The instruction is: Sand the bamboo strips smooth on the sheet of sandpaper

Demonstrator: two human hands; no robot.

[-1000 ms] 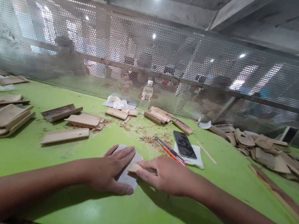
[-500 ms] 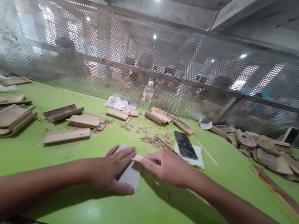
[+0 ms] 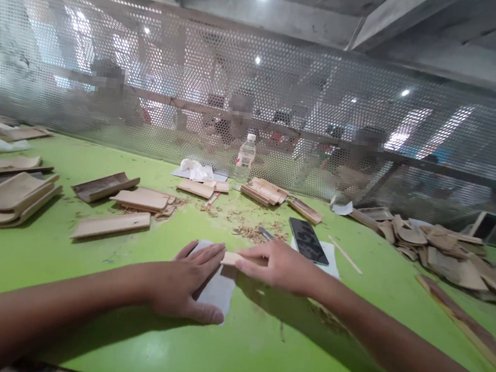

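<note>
Curved wooden pieces (image 3: 16, 195) are stacked near the desk's (image 3: 131, 346) left edge; toward the middle of the front edge, a grey sheet (image 3: 218, 293) is pressed down by the flat left hand (image 3: 181, 283), its thumb spread; at the sheet's right side, a pale wooden piece (image 3: 229, 258) is pinched by the right hand (image 3: 287, 268); a phone (image 3: 308, 239) is laid beyond; wooden offcuts (image 3: 440, 247) are heaped near the far right corner.

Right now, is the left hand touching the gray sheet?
Touching. The head view shows the left hand spread palm-down on the gray sheet, covering part of it.
</note>
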